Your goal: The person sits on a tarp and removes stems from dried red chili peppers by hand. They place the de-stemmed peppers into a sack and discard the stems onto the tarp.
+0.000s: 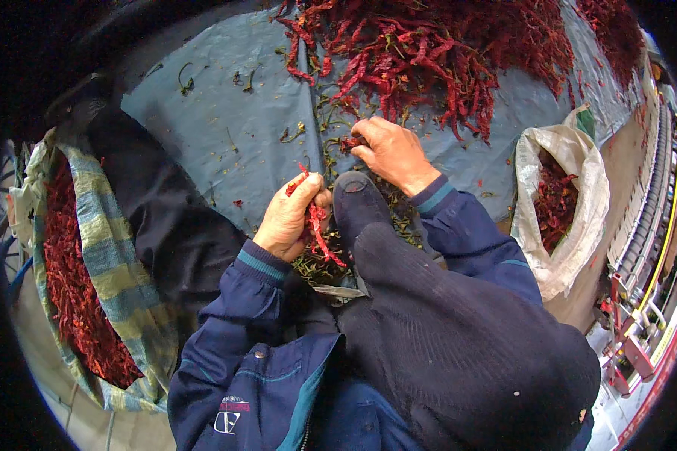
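Dried red chillies (328, 237) stick out above and below the closed fingers of my left hand (294, 217). My right hand (394, 155) is at the near edge of a large heap of dried red chillies (412, 53), pinching a dark red chilli (350, 143) between thumb and fingers. Part of that chilli is hidden by the fingertips. Between my hands is the toe of a dark sock-covered foot (361, 197). Green-brown chilli stems (321, 265) lie piled under my left hand and around the foot.
A blue-grey tarpaulin (203, 118) with scattered stems covers the ground. At left stands a striped woven sack (110, 237) full of red chillies. A white woven sack (589, 208) at right holds darker chillies. Metal machinery (632, 321) lines the far right.
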Action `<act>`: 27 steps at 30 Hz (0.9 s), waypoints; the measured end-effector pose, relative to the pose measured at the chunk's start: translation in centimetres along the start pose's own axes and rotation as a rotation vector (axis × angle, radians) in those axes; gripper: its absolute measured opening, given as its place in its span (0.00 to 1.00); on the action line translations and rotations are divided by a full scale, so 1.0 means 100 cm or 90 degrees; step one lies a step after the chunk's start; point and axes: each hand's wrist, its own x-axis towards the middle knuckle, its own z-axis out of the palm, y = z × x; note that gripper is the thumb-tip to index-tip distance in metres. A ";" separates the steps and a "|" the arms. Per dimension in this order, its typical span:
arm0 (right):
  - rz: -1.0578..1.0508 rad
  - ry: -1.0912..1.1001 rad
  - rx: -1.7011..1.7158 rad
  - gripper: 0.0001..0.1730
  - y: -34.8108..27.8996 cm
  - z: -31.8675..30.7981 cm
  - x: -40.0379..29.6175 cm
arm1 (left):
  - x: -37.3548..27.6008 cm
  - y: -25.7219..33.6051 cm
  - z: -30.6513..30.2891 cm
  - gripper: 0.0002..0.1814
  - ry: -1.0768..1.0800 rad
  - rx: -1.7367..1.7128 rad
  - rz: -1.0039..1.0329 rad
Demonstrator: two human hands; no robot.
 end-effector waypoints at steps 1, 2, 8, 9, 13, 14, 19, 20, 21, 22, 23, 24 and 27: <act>0.012 -0.015 -0.016 0.13 0.000 0.002 0.002 | 0.000 0.000 -0.001 0.12 0.004 0.011 0.001; 0.022 -0.008 0.011 0.12 0.007 0.008 0.003 | 0.001 -0.001 -0.004 0.12 0.006 0.023 0.002; 0.157 -0.039 0.426 0.10 -0.002 -0.013 -0.020 | 0.012 -0.006 0.005 0.09 0.072 0.112 0.070; 0.291 -0.104 0.559 0.10 -0.011 -0.017 -0.024 | 0.015 -0.006 0.006 0.08 0.088 0.113 0.074; 0.288 -0.091 0.632 0.09 -0.026 -0.021 -0.036 | 0.027 -0.004 0.018 0.14 0.076 0.132 0.077; 0.264 -0.094 0.601 0.09 -0.026 -0.018 -0.039 | 0.031 -0.007 0.014 0.16 0.054 0.139 0.086; -0.023 0.015 0.306 0.09 -0.043 -0.020 -0.033 | 0.042 -0.013 0.011 0.12 0.115 0.088 0.149; -0.006 0.003 0.287 0.10 -0.040 -0.021 -0.026 | 0.043 -0.013 0.003 0.10 0.130 0.076 0.152; 0.011 -0.008 0.266 0.10 -0.035 -0.022 -0.017 | 0.044 -0.013 -0.001 0.08 0.143 0.065 0.153; 0.008 0.074 0.227 0.10 -0.027 -0.019 -0.003 | 0.042 -0.010 0.001 0.09 0.154 0.073 0.135; 0.018 0.117 0.197 0.11 -0.016 -0.014 0.010 | 0.042 -0.010 0.002 0.10 0.154 0.087 0.129; 0.024 0.156 0.135 0.12 -0.007 -0.007 0.025 | 0.042 -0.010 0.001 0.11 0.154 0.100 0.125; 0.046 0.142 -0.006 0.14 -0.006 0.001 0.045 | 0.036 -0.008 0.007 0.13 0.123 0.117 0.113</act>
